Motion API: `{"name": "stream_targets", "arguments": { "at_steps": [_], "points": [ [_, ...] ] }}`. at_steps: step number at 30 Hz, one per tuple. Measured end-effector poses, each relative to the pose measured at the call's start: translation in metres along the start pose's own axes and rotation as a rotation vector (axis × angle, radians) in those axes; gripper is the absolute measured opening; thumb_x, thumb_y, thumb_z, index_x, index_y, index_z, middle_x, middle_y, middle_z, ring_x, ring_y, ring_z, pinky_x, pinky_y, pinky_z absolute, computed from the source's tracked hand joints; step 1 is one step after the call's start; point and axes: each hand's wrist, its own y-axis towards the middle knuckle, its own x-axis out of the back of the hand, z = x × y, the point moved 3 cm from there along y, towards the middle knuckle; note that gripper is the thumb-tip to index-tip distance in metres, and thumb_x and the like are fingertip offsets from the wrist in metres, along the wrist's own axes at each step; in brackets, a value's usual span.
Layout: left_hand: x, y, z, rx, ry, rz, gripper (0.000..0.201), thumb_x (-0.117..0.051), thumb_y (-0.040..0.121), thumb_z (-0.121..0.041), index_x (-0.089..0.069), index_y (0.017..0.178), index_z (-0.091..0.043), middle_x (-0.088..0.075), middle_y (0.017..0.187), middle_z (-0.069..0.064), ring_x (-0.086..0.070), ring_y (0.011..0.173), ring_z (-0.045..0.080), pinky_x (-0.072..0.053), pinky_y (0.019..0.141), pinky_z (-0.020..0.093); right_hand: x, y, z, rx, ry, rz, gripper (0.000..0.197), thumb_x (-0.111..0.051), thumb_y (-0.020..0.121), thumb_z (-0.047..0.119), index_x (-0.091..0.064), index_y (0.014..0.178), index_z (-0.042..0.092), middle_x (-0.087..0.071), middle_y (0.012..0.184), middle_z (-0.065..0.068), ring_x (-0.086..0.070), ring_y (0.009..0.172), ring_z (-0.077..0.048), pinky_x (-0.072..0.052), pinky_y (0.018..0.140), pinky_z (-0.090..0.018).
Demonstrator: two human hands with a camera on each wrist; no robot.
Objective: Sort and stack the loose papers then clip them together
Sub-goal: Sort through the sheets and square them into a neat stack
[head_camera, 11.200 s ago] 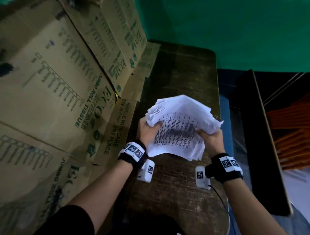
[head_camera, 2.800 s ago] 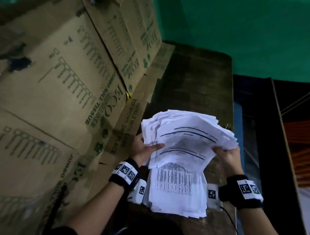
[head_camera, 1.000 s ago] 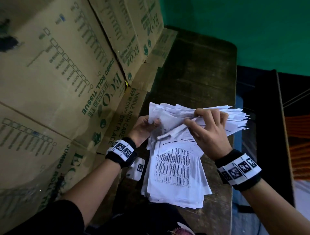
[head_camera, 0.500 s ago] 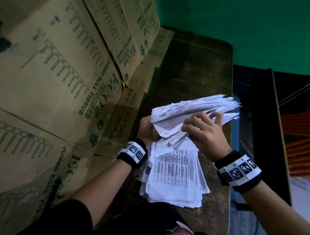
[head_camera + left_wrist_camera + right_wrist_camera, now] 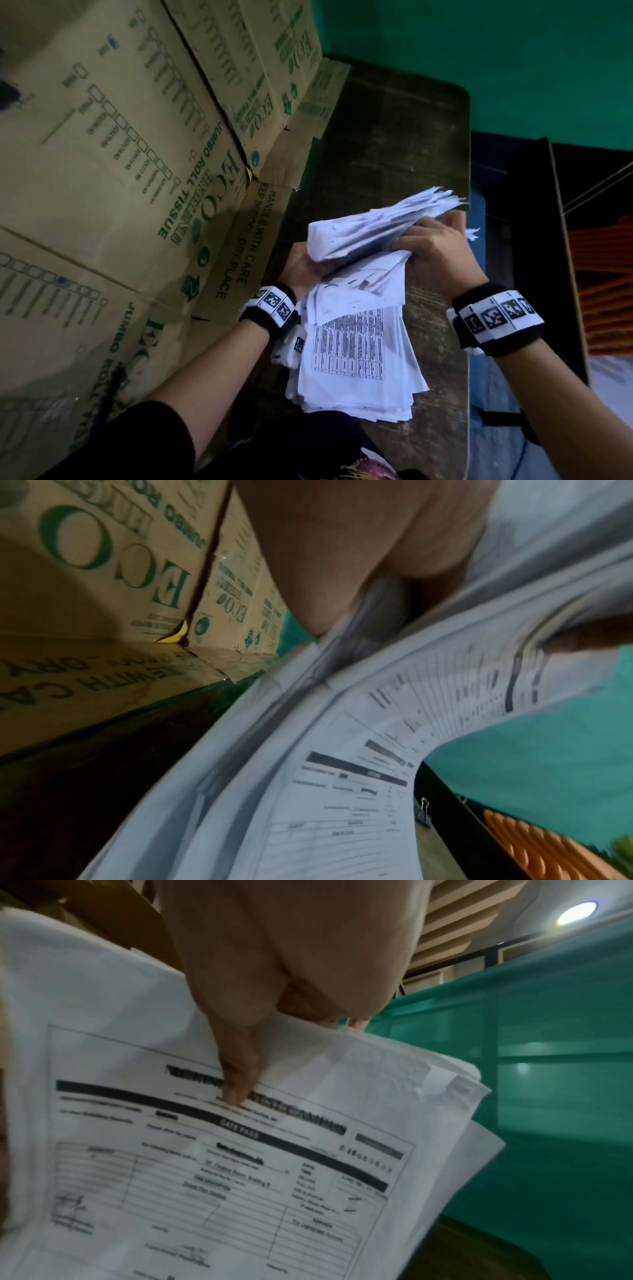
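I hold a thick bundle of white printed papers (image 5: 373, 233) tilted above the dark wooden table (image 5: 394, 150). My left hand (image 5: 301, 267) grips its near left end from below. My right hand (image 5: 435, 246) pinches a few sheets at the bundle's right side; in the right wrist view the thumb presses a "gate pass" form (image 5: 219, 1164). A separate stack of papers (image 5: 356, 363) with a printed table on top lies flat on the table under my hands. A small binder clip (image 5: 424, 808) stands on the table's far right edge in the left wrist view.
Large cardboard boxes (image 5: 120, 164) marked "jumbo roll tissue" line the table's left side. A green wall (image 5: 479, 61) is behind. The table's right edge drops off to a dark panel (image 5: 534, 240) and orange slats (image 5: 603, 281).
The held bundle has tilted up more steeply at its far right end. My right hand has slid right along the sheets, from the middle to the bundle's right side.
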Motion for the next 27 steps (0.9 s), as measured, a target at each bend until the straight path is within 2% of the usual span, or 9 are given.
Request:
{"name": "stream_targets", "arguments": {
  "at_steps": [2,4,7,9,11,14,18,22,27],
  "points": [
    [-0.008,0.005,-0.003,0.016,0.095,0.049,0.02,-0.077,0.077,-0.023,-0.066,0.065,-0.01,-0.06,0.06,-0.018,-0.046,0.059,-0.009,-0.039,0.053,0.013,-0.004,0.005,0.003,0.05,0.016,0.064,0.026,-0.075,0.068,0.01,-0.073,0.081,0.032,-0.071,0.08,0.011,-0.065,0.077,-0.02,-0.029,0.082,-0.038],
    [-0.008,0.011,-0.002,-0.034,0.198,0.008,0.038,-0.07,0.078,-0.037,-0.065,0.07,0.0,-0.056,0.07,-0.007,-0.044,0.068,0.002,-0.038,0.057,0.023,0.004,0.01,0.003,0.067,0.053,0.081,0.035,-0.076,0.063,0.003,-0.074,0.081,0.033,-0.072,0.081,0.01,-0.066,0.069,-0.022,-0.037,0.072,-0.032],
    [0.007,0.019,-0.01,-0.067,0.097,-0.183,0.021,-0.07,0.079,-0.027,-0.065,0.07,-0.008,-0.058,0.068,-0.004,-0.048,0.063,-0.001,-0.04,0.062,0.021,0.033,0.012,-0.005,0.033,0.095,0.096,0.041,-0.059,0.06,0.002,-0.075,0.08,0.035,-0.072,0.075,0.009,-0.068,0.065,-0.024,-0.046,0.053,-0.027],
    [0.025,0.018,-0.028,-0.08,0.071,-0.317,0.014,-0.073,0.08,-0.023,-0.065,0.076,-0.013,-0.059,0.064,-0.01,-0.049,0.051,-0.013,-0.04,0.052,0.011,0.045,0.016,-0.007,-0.002,0.113,0.172,0.04,-0.052,0.061,0.009,-0.075,0.079,0.036,-0.074,0.078,0.007,-0.07,0.072,-0.026,-0.053,0.056,-0.036],
    [0.043,0.016,-0.047,-0.072,0.107,-0.424,0.016,-0.074,0.08,-0.026,-0.065,0.077,-0.013,-0.061,0.065,-0.005,-0.05,0.049,-0.009,-0.041,0.048,0.015,0.038,0.024,-0.008,-0.065,0.097,0.311,0.033,-0.061,0.069,0.012,-0.075,0.084,0.038,-0.075,0.085,0.003,-0.07,0.082,-0.029,-0.055,0.066,-0.039],
    [0.077,0.015,-0.062,-0.081,0.145,-0.605,0.025,-0.074,0.079,-0.031,-0.065,0.078,-0.007,-0.062,0.069,-0.001,-0.053,0.055,0.007,-0.042,0.05,0.02,0.004,0.041,0.0,-0.089,0.054,0.591,0.03,-0.065,0.075,0.021,-0.072,0.096,0.041,-0.073,0.102,0.006,-0.066,0.098,-0.025,-0.051,0.077,-0.032],
    [0.119,0.009,-0.082,-0.142,0.065,-0.758,0.041,-0.074,0.075,-0.04,-0.067,0.086,0.0,-0.067,0.08,0.008,-0.057,0.063,0.006,-0.044,0.059,0.025,-0.077,0.056,0.01,-0.133,0.105,0.835,0.025,-0.06,0.078,0.018,-0.07,0.098,0.031,-0.069,0.108,0.0,-0.063,0.1,-0.025,-0.04,0.074,-0.026],
    [0.146,-0.009,-0.106,-0.281,0.047,-0.809,0.014,-0.073,0.081,-0.014,-0.063,0.089,-0.019,-0.067,0.085,-0.006,-0.056,0.062,-0.022,-0.047,0.064,0.013,-0.147,0.061,0.01,-0.185,0.104,0.836,0.039,-0.064,0.084,0.023,-0.059,0.123,0.025,-0.059,0.131,-0.005,-0.054,0.12,-0.026,-0.039,0.102,-0.035],
    [0.168,-0.03,-0.115,-0.312,0.033,-0.838,0.026,-0.074,0.079,-0.008,-0.061,0.073,-0.03,-0.064,0.062,-0.035,-0.058,0.067,-0.019,-0.048,0.065,0.01,-0.194,0.051,-0.003,-0.257,0.088,0.652,0.053,-0.067,0.085,0.023,-0.05,0.134,0.016,-0.056,0.134,-0.012,-0.049,0.127,-0.028,-0.028,0.108,-0.037]
  ]
}}
